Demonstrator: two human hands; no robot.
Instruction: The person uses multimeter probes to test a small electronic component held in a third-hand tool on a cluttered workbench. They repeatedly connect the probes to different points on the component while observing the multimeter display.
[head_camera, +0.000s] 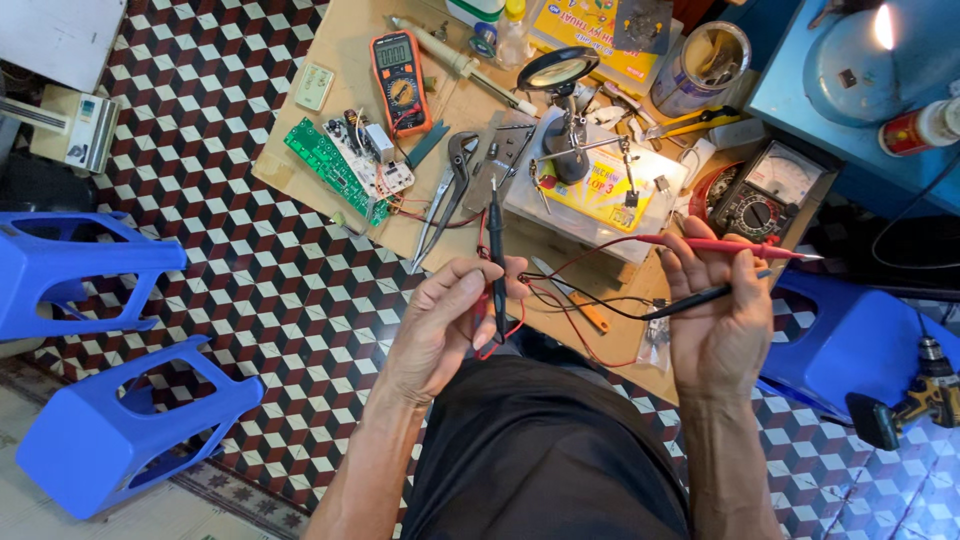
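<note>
Left hand (450, 320) curled, fingers closed on a black probe (497, 262) held upright, tip pointing away toward the board's middle. Right hand (715, 310) closed on two probes at once: a red probe (725, 246) across the fingertips, tip to the right, and a second black probe (700, 298) lower in the fingers. Both hands sit above the near edge of the wooden board (350, 60), just over the lap. Thin red and black leads (590, 300) loop slack between the hands. Judgement: probes are light, stiff plastic shafts with sharp metal tips; best gripped on the barrel behind the tip. Leads are soft and liable to snag on the clutter. Packages and labels, largest first: a flat yellow printed package (600, 40) at the far edge, right of centre; a clear box with a yellow label (600, 195) mid-board, under a helping-hand stand with magnifier (557, 72); a tin can (702, 68) with a pale label at the far right corner; an orange multimeter (400, 80) far edge, left of centre; an analogue meter (770, 190) with white dial at the right edge; a green circuit board (330, 165) by the left edge; a red-labelled bottle (915, 130) on the blue table (800, 100) beyond; a small pale tag (314, 86) at the far left corner.
</note>
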